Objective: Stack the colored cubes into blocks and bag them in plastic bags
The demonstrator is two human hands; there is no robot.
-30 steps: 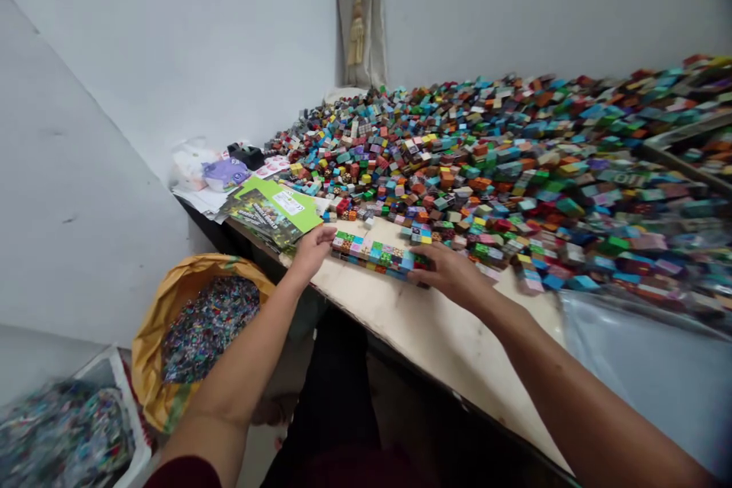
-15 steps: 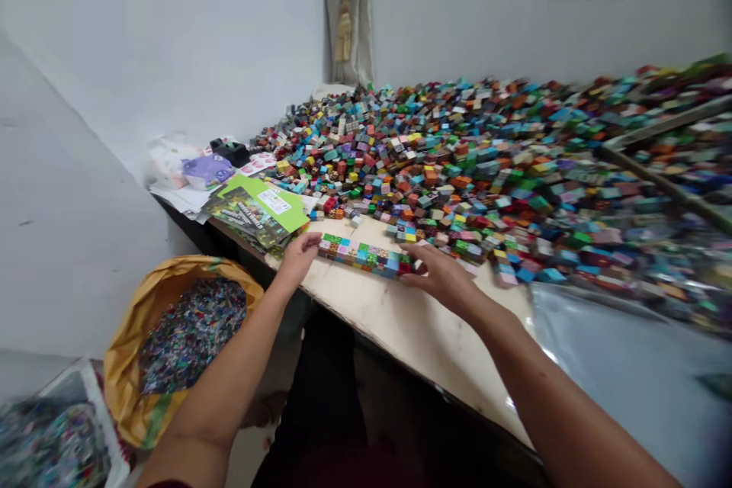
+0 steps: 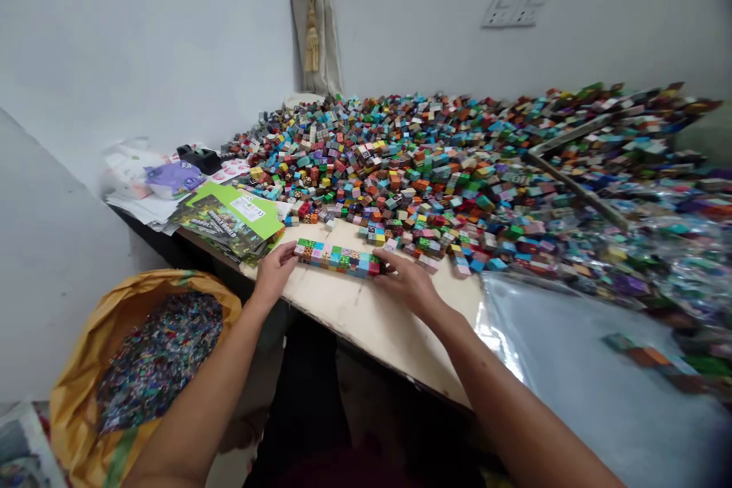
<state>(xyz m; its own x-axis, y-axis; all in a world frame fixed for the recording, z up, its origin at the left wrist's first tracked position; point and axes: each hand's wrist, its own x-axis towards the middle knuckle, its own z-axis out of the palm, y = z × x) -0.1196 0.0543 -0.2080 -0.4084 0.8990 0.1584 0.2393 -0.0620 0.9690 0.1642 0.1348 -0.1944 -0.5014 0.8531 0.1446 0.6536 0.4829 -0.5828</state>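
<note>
A row of patterned cubes [image 3: 337, 257] is held on the pale tabletop [image 3: 371, 314], its nine-o'clock end gripped by the fingertips of the left hand [image 3: 275, 272] and its three-o'clock end by those of the right hand [image 3: 407, 280]. From the row, a heap of cubes [image 3: 394, 164] is spread at one o'clock, printed leaflets [image 3: 214, 223] are stacked near ten, and an orange sack [image 3: 78, 389] is seen at eight.

The bench [image 3: 366, 313] looks like smooth, pale wood. The row of blocks [image 3: 337, 258] looks smooth. The big sheet [image 3: 554, 343] is shiny plastic. The curtain [image 3: 328, 30] is cloth, the cards [image 3: 214, 219] paper.
</note>
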